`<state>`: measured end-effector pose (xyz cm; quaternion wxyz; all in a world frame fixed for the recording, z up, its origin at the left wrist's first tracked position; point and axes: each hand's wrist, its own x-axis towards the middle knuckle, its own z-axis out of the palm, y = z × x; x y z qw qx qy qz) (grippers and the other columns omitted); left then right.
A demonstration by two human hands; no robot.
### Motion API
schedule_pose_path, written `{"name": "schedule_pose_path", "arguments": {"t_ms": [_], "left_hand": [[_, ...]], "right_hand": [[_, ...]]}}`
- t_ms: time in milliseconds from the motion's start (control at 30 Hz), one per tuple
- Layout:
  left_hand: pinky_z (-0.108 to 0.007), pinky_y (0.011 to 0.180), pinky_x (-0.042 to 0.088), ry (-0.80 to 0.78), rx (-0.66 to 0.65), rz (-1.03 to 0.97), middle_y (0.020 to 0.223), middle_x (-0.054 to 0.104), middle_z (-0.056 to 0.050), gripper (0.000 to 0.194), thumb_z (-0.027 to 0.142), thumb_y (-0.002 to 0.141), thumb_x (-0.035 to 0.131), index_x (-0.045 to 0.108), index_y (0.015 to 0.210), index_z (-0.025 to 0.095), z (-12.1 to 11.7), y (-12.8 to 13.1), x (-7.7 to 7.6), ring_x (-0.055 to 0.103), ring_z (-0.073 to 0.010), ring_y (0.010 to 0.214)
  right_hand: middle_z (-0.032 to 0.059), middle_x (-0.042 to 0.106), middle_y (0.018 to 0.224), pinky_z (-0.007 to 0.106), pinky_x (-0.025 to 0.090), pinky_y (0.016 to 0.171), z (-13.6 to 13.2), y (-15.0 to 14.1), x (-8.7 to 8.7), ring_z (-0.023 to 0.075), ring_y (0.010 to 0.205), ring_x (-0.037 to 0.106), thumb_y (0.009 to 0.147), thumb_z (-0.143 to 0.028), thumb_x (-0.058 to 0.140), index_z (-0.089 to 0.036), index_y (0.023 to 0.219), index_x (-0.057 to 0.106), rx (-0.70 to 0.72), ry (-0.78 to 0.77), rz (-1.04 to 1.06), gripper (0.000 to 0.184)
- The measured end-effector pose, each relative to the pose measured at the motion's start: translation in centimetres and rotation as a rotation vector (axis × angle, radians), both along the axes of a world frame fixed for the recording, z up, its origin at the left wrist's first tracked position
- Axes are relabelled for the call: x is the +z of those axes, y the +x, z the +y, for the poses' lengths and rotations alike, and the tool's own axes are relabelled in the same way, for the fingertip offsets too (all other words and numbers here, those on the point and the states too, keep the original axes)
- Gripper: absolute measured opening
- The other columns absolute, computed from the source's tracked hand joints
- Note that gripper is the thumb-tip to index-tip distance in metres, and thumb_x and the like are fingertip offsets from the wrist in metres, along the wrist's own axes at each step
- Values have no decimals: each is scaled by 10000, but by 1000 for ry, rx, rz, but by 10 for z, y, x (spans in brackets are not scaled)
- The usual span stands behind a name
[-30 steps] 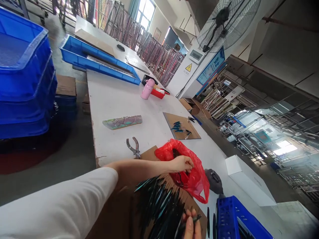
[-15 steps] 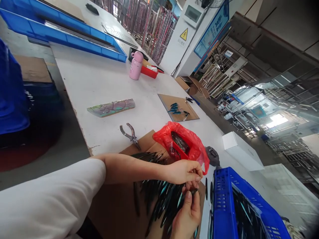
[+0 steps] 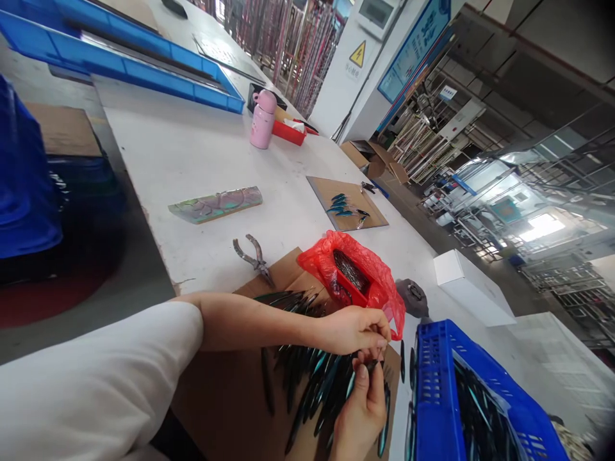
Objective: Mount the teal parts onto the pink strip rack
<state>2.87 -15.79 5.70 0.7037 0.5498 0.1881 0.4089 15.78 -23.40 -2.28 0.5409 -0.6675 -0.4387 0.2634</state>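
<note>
The right hand [image 3: 360, 406] pinches a dark piece [image 3: 372, 365]. Just beside it, the left hand [image 3: 356, 330] is closed, on what I can't tell; beyond lies a red bag [image 3: 382, 282].

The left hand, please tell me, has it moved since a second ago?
Yes: against the red bag, the left hand has moved from over the bag's middle toward the right hand.

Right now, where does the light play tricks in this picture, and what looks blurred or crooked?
Head view: glare burns out a bright patch in the far right background, and the glossy dark pieces catch pale streaks; same head view: the blue bin at the left edge looks soft, with deep shadow below it, and the room appears tilted.
</note>
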Motion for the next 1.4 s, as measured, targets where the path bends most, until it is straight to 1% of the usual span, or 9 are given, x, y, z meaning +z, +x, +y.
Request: {"name": "schedule_pose_path", "arguments": {"t_ms": [167,400,500,633,833,1033,1133,1267,1400], "left_hand": [[-188,513,468,3,28,19,626,544,30,67,192,800,526,480,819,148,-1,-1,1,525,-57,502],[-169,482,454,2,28,20,617,542,32,26,131,798,486,473,812,148,-1,1,0,520,-56,496],[-168,480,454,6,28,25,612,538,32,24,129,797,486,473,811,145,-1,1,0,519,-55,495],[-169,491,462,4,21,24,620,541,31,23,143,801,492,476,818,144,0,2,-3,527,-56,511],[-189,515,482,21,30,50,650,566,21,54,171,799,510,486,839,145,2,3,-8,557,-70,548],[-179,485,472,17,35,51,620,552,33,29,144,793,496,482,818,148,1,3,-6,533,-59,500],[-174,463,465,38,45,57,617,548,31,22,144,790,491,480,809,149,0,3,-6,526,-60,491],[-178,479,469,79,50,74,627,549,28,24,161,795,487,473,813,152,0,4,-8,529,-62,501],[-184,479,467,122,54,125,639,538,28,25,163,805,463,463,829,157,-2,2,-7,529,-67,494]], "right_hand": [[56,622,1110,266,451,850,0,-2,2,188,987,587,769,-473,549,-172,1220,510,-2,24,-16,544],[83,615,1120,308,440,879,0,-2,1,192,986,588,748,-492,568,-180,1230,504,-12,1,21,577],[91,604,1139,325,433,893,1,-1,0,197,974,591,744,-505,563,-177,1223,512,-24,7,-5,582],[98,587,1165,320,433,895,0,1,-1,199,1005,578,749,-495,561,-164,1229,503,-2,11,-22,585],[74,622,1107,340,403,932,0,2,-1,208,1016,571,723,-526,575,-187,1177,553,-28,-15,-24,566],[79,620,1111,326,415,912,-1,2,0,206,1022,567,728,-514,575,-180,1182,550,-17,-15,-44,564],[78,617,1118,319,433,887,-1,2,0,203,1006,576,742,-508,561,-182,1186,546,0,-14,-56,552],[78,602,1146,303,449,862,-2,5,-3,194,996,582,757,-489,552,-184,1195,538,13,-9,-65,534],[76,589,1167,305,439,883,-2,7,-6,194,1015,573,762,-479,552,-183,1216,518,37,2,-56,543]]}}
